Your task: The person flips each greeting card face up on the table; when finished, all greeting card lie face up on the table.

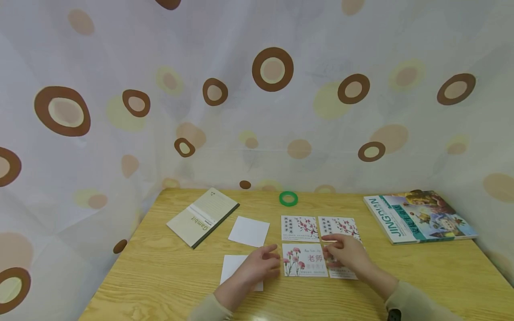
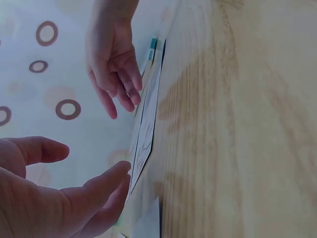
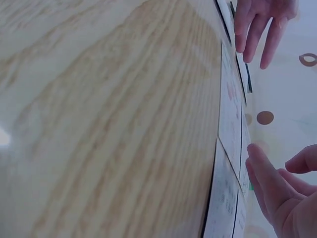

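And here at the back left of the pale wooden table (image 1: 136,276) lies a beige notebook (image 1: 202,217), set at a slant, "Gambit" across its cover, a lighter band beside the word and a dark strip down one edge; over to the middle, near the far edge, there's a green ring of tape (image 1: 282,199) lying flat; across to the right, a glossy book (image 1: 421,218), teal "JINGDIAN" lettering on white, a busy colourful picture filling its far side; and behind them all hangs a whitish curtain (image 1: 233,53), dotted with brown rings, tan ovals and soft yellow blotches.
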{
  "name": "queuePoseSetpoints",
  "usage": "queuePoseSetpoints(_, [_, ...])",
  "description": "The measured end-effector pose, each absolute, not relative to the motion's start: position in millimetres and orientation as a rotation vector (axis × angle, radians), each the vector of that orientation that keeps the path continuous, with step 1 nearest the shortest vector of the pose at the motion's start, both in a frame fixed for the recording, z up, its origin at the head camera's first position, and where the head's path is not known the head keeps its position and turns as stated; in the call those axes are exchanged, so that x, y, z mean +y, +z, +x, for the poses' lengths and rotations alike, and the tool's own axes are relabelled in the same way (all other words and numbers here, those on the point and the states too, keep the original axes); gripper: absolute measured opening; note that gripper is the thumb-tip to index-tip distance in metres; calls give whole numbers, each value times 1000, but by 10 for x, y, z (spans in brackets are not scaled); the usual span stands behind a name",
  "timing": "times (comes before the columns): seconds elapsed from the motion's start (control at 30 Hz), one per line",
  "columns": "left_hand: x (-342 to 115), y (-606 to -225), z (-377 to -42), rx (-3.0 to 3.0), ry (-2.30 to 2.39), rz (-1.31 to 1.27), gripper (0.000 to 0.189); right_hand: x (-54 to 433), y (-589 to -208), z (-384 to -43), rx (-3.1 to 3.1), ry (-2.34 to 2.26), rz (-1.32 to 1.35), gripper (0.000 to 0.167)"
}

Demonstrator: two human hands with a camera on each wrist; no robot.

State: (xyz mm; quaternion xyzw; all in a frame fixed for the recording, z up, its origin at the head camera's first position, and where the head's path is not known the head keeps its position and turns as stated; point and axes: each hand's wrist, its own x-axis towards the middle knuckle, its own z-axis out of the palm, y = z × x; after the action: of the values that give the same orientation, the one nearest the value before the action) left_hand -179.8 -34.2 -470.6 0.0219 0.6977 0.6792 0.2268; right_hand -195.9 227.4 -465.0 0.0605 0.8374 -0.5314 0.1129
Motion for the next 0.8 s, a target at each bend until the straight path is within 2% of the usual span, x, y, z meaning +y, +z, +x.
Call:
queuePoseSetpoints(0.4, [-721, -4619, -1970, 1906, 1970, 43, 62, 2134, -4520, -2012, 2475, -1576, 63, 36])
queuePoseSetpoints(0.8, [-1112, -4560, -2082, 2012, 2016, -28, 58, 1977, -4449, -2227, 2555, -1520, -125, 37])
